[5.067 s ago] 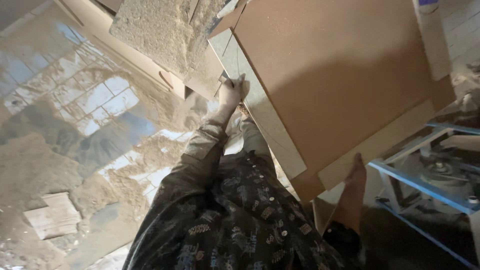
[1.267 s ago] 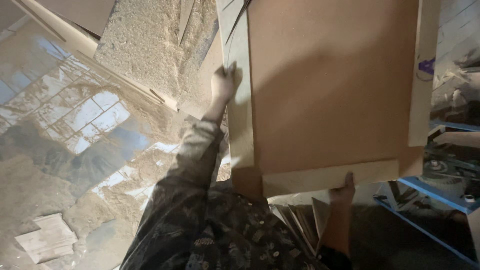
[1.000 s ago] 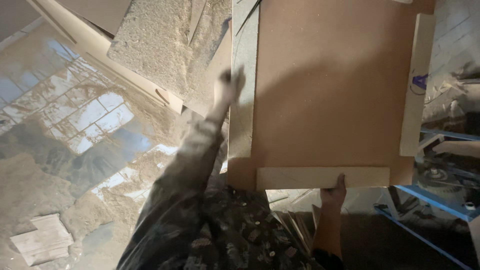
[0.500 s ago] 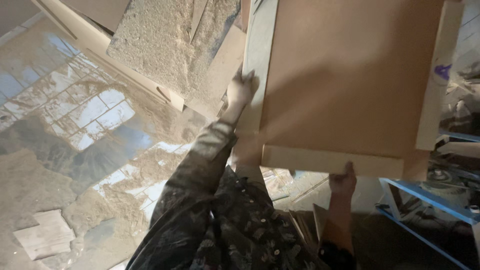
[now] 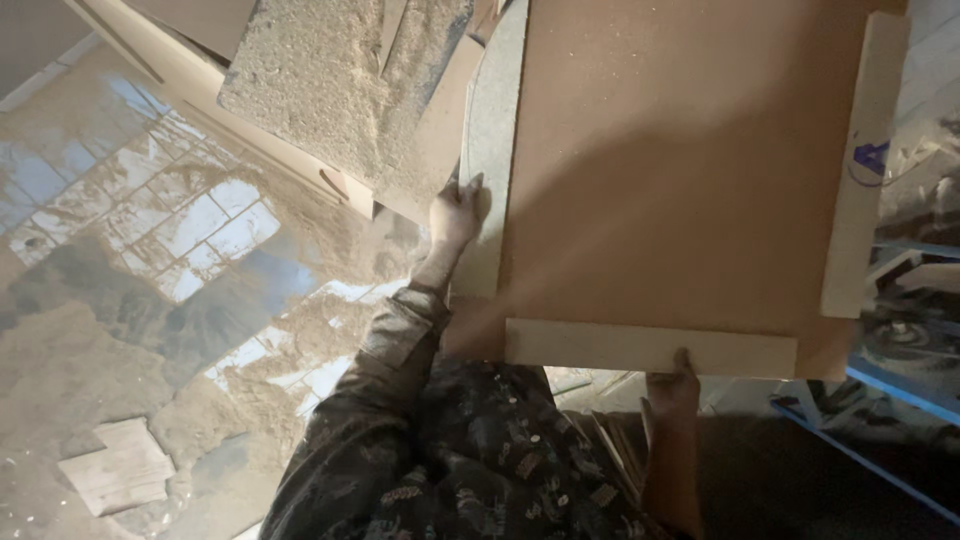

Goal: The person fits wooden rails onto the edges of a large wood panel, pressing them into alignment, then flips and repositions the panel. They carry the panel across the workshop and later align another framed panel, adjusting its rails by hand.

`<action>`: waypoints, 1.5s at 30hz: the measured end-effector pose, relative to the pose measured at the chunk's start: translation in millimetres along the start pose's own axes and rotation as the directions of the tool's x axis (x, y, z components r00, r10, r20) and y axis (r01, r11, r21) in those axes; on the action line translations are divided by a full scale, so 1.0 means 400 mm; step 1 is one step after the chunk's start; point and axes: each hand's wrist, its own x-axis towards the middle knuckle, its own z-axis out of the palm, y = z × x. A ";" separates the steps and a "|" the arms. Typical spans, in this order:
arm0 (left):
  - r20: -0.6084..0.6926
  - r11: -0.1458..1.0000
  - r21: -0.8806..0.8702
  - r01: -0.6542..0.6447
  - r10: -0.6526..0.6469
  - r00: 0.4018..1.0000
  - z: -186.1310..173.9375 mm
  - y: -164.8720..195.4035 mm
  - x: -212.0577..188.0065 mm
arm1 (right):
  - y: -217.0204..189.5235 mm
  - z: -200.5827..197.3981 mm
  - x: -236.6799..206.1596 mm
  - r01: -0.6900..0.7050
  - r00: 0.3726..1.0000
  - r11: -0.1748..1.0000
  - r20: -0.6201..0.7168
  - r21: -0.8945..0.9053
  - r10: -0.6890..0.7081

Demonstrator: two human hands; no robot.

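Observation:
I hold a large brown fibreboard panel (image 5: 680, 170) up in front of me, with pale wooden strips along its near, left and right edges. My left hand (image 5: 455, 215) grips the panel's left edge on the pale strip. My right hand (image 5: 672, 385) holds the near bottom edge from below, fingers hooked over the strip. My patterned dark sleeve (image 5: 400, 400) runs up to the left hand.
A rough chipboard slab (image 5: 330, 90) and several pale boards (image 5: 190, 110) lean at the upper left. The tiled floor (image 5: 170, 260) is wet and strewn with sawdust; a pale scrap (image 5: 115, 478) lies on it. A blue metal frame (image 5: 895, 385) stands to the right.
The panel has swung from tilted to nearly square to me and shifted right and up. My left hand slid along its left edge; my right hand stays under the near edge.

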 end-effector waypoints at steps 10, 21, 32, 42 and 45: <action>-0.015 0.973 0.078 -0.219 0.220 0.975 0.035 0.085 0.184 | 0.054 0.050 0.050 -0.037 0.998 0.991 0.048 0.125 0.031; -0.004 0.932 0.362 -0.013 0.016 1.000 -0.012 0.052 0.017 | 0.061 0.092 0.033 -0.038 0.991 0.989 0.136 0.141 0.018; 0.015 0.874 0.485 -0.013 0.007 1.000 0.024 0.088 0.183 | 0.114 0.120 0.055 -0.017 0.993 0.995 0.117 0.101 0.005; -0.022 0.863 0.505 -0.018 0.033 0.999 -0.030 0.029 0.126 | 0.171 0.081 -0.029 -0.036 0.991 0.995 0.135 0.092 0.023; -0.025 0.858 0.510 -0.049 0.072 0.997 -0.031 0.055 0.182 | 0.187 0.086 -0.019 -0.058 0.959 0.990 0.283 0.125 0.020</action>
